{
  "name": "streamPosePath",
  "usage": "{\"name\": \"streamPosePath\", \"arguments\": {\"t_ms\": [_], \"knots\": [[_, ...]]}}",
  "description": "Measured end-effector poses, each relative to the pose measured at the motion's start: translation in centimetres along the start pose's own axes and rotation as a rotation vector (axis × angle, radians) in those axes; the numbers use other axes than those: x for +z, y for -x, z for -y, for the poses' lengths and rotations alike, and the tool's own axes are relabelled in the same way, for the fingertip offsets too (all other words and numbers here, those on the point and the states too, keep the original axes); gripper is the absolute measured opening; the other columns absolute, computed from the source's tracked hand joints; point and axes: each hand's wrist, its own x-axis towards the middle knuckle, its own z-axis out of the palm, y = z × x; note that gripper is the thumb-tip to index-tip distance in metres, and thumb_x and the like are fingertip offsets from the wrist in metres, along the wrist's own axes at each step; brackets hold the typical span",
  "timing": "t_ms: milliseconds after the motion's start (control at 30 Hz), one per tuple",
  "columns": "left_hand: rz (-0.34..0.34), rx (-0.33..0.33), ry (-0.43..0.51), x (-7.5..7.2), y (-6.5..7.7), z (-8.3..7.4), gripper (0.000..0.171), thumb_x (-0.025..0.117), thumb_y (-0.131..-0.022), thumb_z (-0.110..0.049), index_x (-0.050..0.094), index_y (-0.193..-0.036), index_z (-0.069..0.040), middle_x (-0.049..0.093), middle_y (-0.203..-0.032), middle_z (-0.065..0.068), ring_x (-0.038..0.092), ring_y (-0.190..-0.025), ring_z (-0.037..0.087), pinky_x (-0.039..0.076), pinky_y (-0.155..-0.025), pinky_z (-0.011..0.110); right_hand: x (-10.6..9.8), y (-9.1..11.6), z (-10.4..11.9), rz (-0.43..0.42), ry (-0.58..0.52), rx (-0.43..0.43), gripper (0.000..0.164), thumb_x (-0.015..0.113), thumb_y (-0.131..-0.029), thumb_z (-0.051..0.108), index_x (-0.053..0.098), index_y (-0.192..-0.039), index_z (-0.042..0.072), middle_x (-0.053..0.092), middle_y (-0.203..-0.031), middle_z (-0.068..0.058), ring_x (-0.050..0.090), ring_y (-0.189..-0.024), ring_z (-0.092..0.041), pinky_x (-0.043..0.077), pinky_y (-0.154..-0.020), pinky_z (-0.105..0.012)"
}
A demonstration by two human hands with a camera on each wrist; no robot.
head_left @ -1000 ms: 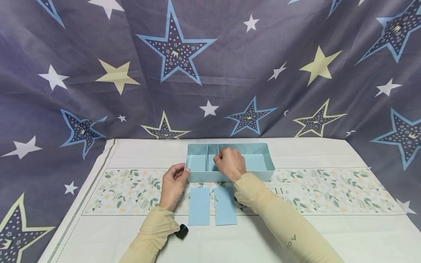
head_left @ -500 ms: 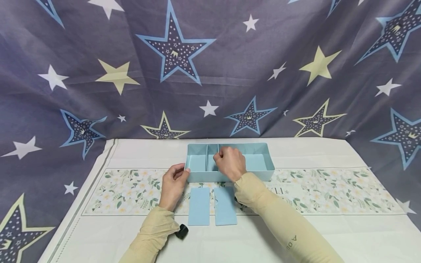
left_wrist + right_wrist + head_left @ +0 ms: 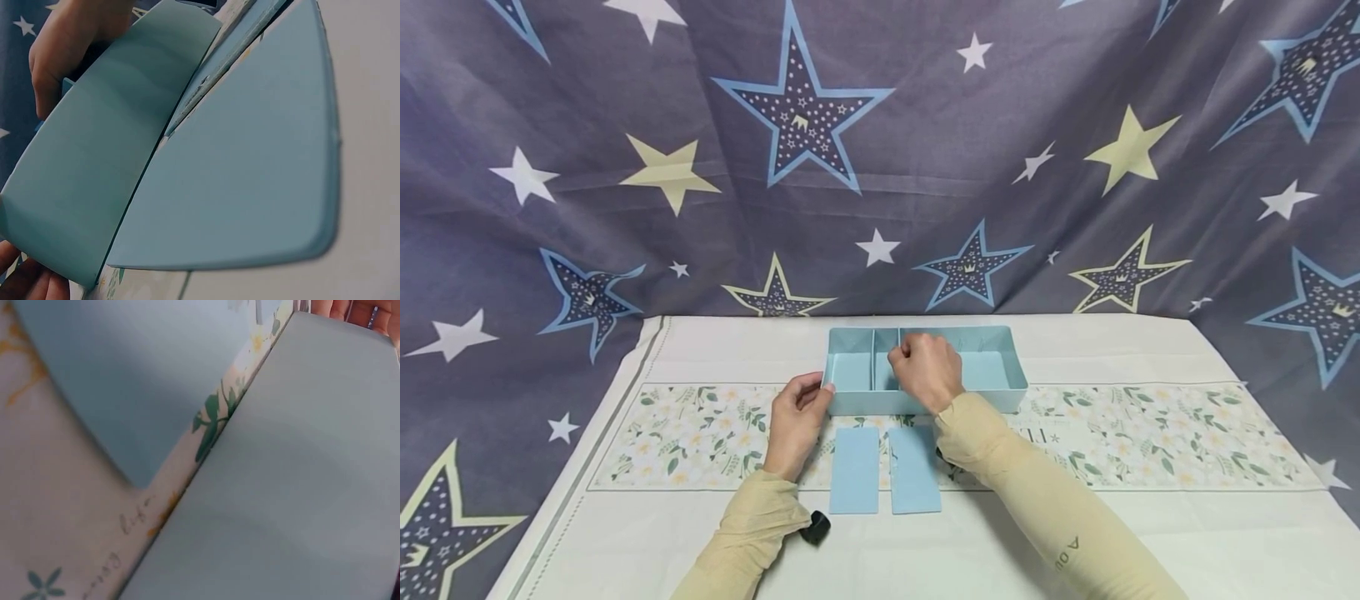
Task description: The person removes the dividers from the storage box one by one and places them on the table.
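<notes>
A long light-blue box without a lid stands on the table. One upright divider crosses it left of the middle. My left hand holds the box's left end, thumb by the front corner and fingers along the outer end wall. Reaching in over the front wall, my right hand has curled fingers and pinches a second divider, most of which the hand hides. In the left wrist view, a bit of blue edge shows beside the right hand's fingers.
Two flat light-blue panels, a left one and a right one, lie side by side before the box. Beneath runs a flower-printed strip on a white tablecloth. A star-patterned curtain hangs behind.
</notes>
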Motion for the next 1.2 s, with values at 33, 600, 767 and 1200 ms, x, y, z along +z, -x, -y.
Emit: {"name": "streamPosePath", "arguments": {"t_ms": [33,600,767,1200], "knots": [[0.000,-0.002,-0.001,0.0,0.0,0.0,0.036,0.062,-0.085,-0.028,0.055,-0.112,-0.006,0.058,-0.106,0.007,0.054,-0.093,0.011,0.050,-0.082,0.034,0.0,0.0,0.0,-0.005,-0.004,-0.006,0.036,0.050,-0.077,0.015,0.032,-0.046,0.020,0.025,-0.039,0.006,0.020,-0.037,-0.011,0.014,-0.034,-0.026],[-0.010,0.014,-0.015,0.0,0.0,0.2,0.038,0.061,-0.085,-0.030,0.055,-0.113,-0.006,0.058,-0.107,0.009,0.054,-0.095,0.014,0.050,-0.083,0.035,-0.8,-0.4,-0.1,-0.050,-0.039,-0.025,0.029,0.053,-0.075,0.017,0.042,-0.049,0.019,0.041,-0.040,0.005,0.036,-0.037,-0.012,0.025,-0.033,-0.027],[-0.007,-0.007,-0.003,0.0,0.0,0.0,0.034,0.062,-0.084,-0.029,0.056,-0.111,-0.008,0.058,-0.105,0.008,0.054,-0.093,0.012,0.050,-0.082,0.035,-1.1,-0.5,-0.1,-0.051,-0.043,-0.014,0.028,0.052,-0.074,0.017,0.042,-0.049,0.019,0.042,-0.041,0.005,0.037,-0.038,-0.013,0.027,-0.033,-0.028],[0.003,0.019,-0.002,-0.1,0.1,0.1,0.034,0.061,-0.085,-0.028,0.055,-0.111,-0.007,0.057,-0.106,0.008,0.054,-0.093,0.011,0.050,-0.083,0.033,-2.0,-0.8,0.2,-0.037,-0.081,0.029,0.030,0.053,-0.077,0.019,0.041,-0.049,0.019,0.040,-0.041,0.003,0.035,-0.039,-0.013,0.026,-0.035,-0.028]]}}
